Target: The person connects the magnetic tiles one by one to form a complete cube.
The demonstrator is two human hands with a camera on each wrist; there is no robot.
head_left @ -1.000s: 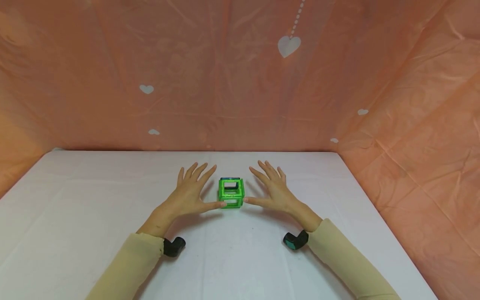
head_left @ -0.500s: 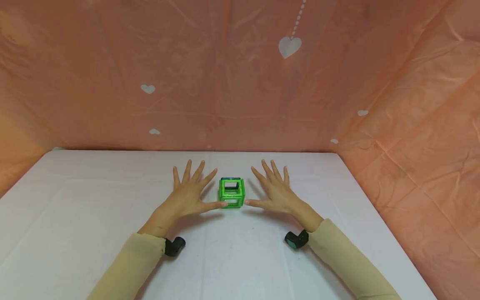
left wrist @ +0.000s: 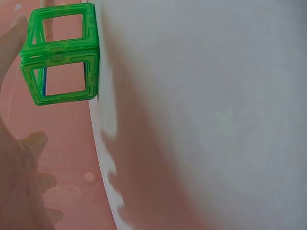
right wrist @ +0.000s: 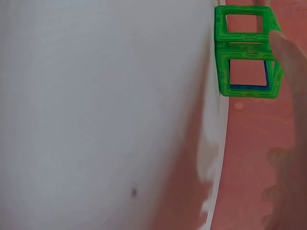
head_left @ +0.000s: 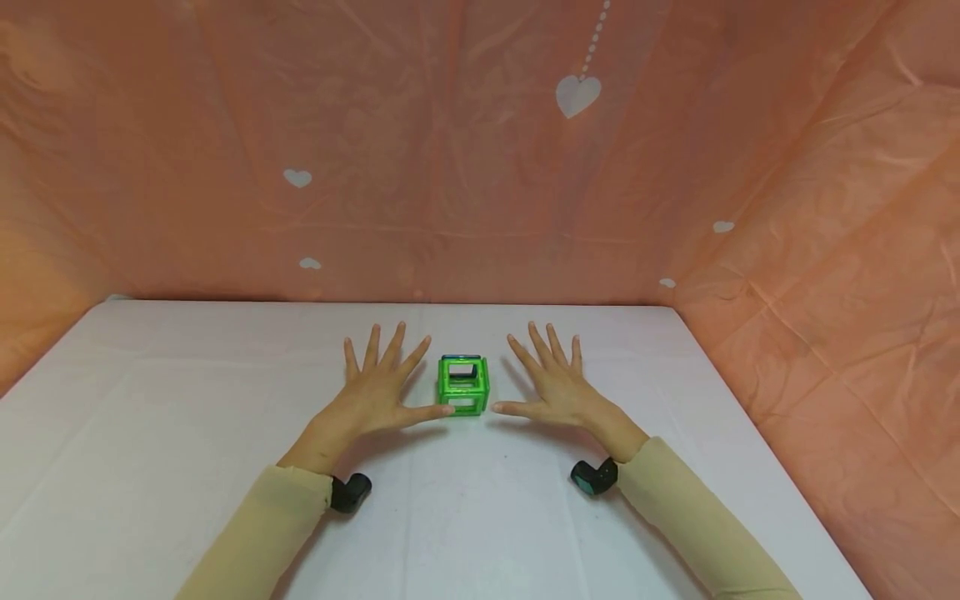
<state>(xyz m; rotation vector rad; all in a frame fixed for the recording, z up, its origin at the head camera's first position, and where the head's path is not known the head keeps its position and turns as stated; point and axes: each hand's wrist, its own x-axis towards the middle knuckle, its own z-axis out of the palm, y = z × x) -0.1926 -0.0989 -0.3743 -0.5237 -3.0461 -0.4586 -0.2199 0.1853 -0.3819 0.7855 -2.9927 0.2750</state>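
A cube of green frame-shaped magnetic tiles (head_left: 462,393), with a blue tile at its far side, stands on the table between both hands. My left hand (head_left: 371,396) is spread to the left of it, the thumb tip overlapping the cube's lower front corner in the head view; whether it touches, I cannot tell. On the other side my right hand (head_left: 558,392) is spread too, its thumb tip a small gap from the cube. Both wrist views show the green cube (left wrist: 60,55) close by the thumb. Neither hand holds anything.
A white cloth (head_left: 465,517) covers the table. Behind it and along the right hangs an orange sheet (head_left: 420,167) with pale hearts. A black wrist camera (head_left: 350,493) sits at the left cuff, another black camera (head_left: 594,478) at the right cuff.
Both hands have spread their fingers wider, tipping slightly outward. My right thumb has drawn a little away from the cube. The cube stays in place.
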